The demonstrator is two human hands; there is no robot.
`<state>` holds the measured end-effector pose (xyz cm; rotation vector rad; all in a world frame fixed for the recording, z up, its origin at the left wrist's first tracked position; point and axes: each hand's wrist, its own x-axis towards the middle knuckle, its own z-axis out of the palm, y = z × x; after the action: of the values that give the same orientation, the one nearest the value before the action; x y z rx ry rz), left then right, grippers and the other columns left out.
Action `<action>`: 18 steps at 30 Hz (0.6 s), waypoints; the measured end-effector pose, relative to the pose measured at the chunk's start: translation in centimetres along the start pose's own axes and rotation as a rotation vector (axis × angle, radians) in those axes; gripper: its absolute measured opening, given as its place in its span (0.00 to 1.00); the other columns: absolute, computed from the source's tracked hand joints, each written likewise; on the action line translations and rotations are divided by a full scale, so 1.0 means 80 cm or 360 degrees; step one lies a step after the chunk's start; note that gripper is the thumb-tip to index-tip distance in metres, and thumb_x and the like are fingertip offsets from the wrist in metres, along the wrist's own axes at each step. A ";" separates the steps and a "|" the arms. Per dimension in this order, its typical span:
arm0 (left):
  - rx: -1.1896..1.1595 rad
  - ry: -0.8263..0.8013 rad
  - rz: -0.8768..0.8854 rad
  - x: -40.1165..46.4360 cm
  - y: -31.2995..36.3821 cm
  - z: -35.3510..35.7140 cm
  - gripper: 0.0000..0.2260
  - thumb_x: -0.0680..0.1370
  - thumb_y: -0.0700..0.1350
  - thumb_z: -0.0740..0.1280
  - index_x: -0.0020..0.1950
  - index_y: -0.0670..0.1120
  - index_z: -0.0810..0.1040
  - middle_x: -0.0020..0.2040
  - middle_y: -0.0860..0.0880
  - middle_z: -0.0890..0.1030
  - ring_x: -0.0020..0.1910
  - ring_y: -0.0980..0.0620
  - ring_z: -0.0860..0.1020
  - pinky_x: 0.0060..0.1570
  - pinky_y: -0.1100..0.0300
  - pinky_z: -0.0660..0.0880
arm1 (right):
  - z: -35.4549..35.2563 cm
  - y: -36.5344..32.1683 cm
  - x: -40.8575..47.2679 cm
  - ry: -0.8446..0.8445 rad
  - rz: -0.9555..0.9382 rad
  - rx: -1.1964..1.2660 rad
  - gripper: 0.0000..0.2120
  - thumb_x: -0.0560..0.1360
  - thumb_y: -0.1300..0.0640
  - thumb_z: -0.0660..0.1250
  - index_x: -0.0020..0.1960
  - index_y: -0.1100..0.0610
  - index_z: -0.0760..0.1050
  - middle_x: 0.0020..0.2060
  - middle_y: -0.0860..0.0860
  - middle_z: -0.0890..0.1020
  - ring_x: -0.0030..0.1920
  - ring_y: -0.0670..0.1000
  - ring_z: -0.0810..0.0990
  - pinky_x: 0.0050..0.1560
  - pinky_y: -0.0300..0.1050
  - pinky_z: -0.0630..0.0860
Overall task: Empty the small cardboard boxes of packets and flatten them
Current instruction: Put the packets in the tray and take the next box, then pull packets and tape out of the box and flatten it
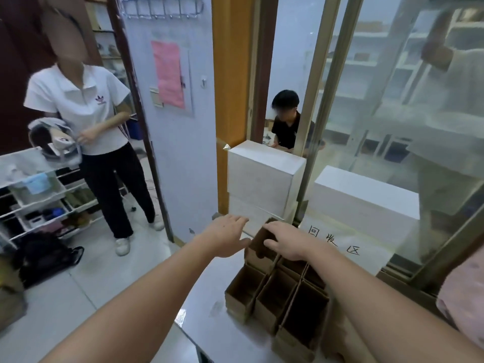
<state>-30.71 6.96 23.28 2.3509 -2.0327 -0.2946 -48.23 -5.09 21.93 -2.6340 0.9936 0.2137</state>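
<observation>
Several small brown cardboard boxes [277, 297] stand open-topped in a tight cluster on the white table [209, 289]. Their insides look dark, and I cannot tell if packets lie in them. The farthest box [258, 243] stands at the back of the cluster. My right hand [285, 239] grips its top edge, thumb inside and fingers over the rim. My left hand [226, 235] is just left of that box, fingers straight and spread, holding nothing, its thumb close to the box's side.
Two stacked white cartons [262, 176] stand behind the boxes, another white carton [366, 197] to their right, with a handwritten paper sign [337, 242] in front. A glass partition [392, 113] rises at right. A person in a white shirt [78, 106] stands at left by a wire rack [34, 195].
</observation>
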 end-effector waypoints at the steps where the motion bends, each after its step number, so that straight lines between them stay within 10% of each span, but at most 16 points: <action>1: -0.0005 -0.0013 0.0008 0.006 -0.010 0.002 0.30 0.86 0.59 0.59 0.85 0.49 0.57 0.84 0.48 0.61 0.82 0.45 0.60 0.79 0.48 0.60 | 0.003 0.001 0.009 -0.0011 0.0019 0.0005 0.26 0.81 0.43 0.61 0.76 0.50 0.67 0.73 0.50 0.72 0.72 0.54 0.71 0.71 0.56 0.70; 18: -0.0038 -0.0341 0.0509 0.170 -0.126 0.086 0.28 0.86 0.60 0.59 0.82 0.47 0.62 0.80 0.46 0.68 0.77 0.43 0.67 0.75 0.46 0.66 | 0.091 -0.009 0.064 -0.0044 0.0914 0.0432 0.31 0.83 0.46 0.62 0.82 0.55 0.57 0.78 0.52 0.66 0.78 0.55 0.65 0.77 0.49 0.63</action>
<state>-20.09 -4.11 13.40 2.0105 -2.4395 -0.5751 -44.17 -5.22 13.96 -2.0474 1.6223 0.2225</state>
